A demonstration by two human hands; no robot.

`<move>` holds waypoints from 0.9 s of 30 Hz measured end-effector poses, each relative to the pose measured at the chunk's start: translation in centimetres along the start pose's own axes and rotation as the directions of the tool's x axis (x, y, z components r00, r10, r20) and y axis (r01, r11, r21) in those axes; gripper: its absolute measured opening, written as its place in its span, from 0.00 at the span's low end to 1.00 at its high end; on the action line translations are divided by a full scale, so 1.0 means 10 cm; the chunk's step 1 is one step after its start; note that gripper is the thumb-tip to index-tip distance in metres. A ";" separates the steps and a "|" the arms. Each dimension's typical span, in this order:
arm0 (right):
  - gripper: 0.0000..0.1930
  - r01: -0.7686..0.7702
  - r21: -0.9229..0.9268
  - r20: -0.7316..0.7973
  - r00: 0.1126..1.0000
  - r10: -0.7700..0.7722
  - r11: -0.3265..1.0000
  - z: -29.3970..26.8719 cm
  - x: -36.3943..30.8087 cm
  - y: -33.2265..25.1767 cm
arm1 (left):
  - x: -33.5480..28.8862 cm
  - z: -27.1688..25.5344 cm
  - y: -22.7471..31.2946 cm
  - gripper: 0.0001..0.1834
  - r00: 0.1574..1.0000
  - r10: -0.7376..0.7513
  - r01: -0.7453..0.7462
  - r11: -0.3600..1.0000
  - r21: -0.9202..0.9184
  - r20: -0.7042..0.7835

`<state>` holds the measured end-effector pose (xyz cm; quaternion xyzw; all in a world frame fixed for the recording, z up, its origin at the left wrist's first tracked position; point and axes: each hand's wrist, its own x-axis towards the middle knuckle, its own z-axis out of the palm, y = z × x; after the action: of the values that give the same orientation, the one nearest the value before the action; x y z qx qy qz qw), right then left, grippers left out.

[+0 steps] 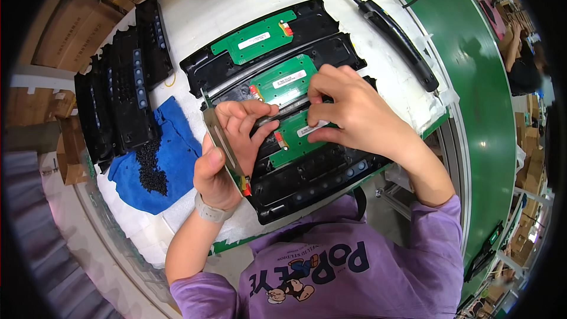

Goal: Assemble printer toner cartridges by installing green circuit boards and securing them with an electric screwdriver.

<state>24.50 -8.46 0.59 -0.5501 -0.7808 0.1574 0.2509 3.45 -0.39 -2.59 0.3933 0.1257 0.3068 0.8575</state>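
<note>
We see 4 circuit boards here. 1 of them, the held board (220, 136), stands nearly on edge in the left hand (227, 142), which grips it on the thumb side; that hand's other fingers curl loosely to the right, tips just apart. The right hand (348, 106) is bent nearly closed over the lower board (289, 149), thumb and fingertips drawn together by its label (309, 129); we cannot tell whether they pinch anything small.

The lower board lies in a black panel, with the middle board (283, 82) and upper board (254, 40) beyond it. To the left, black screws (152, 171) lie on a blue cloth (180, 136); a screwdriver (400, 44) rests at the far right.

We judge the boards light, thin and stiff, with smooth faces that could slip a little. They would bear careful handling but not bending, and the red-and-yellow connector (245, 186) looks the easiest part to harm. We would take hold by the long bare edges, keeping fingertips off the connector and its joints.
</note>
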 end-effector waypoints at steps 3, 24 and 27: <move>0.16 0.012 -0.128 -0.028 0.999 -0.016 0.992 0.02 0.05 -0.08 | -0.02 0.01 0.02 0.32 1.000 0.012 -0.012 1.000 -0.005 -0.015; 0.06 0.065 0.108 -0.189 0.981 -0.043 0.992 -0.10 -0.40 -0.39 | -0.11 0.14 0.15 0.47 0.819 0.325 -0.573 0.412 0.709 0.473; 0.04 -0.023 0.167 -0.116 0.992 0.043 0.986 0.01 -0.50 -0.36 | -0.17 0.32 0.14 0.49 0.762 -0.021 -0.627 0.221 0.747 0.647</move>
<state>22.94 -14.39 1.33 -0.5488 -0.7394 0.1924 0.3392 3.01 -2.69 0.52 0.9030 -0.0451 0.2199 0.3664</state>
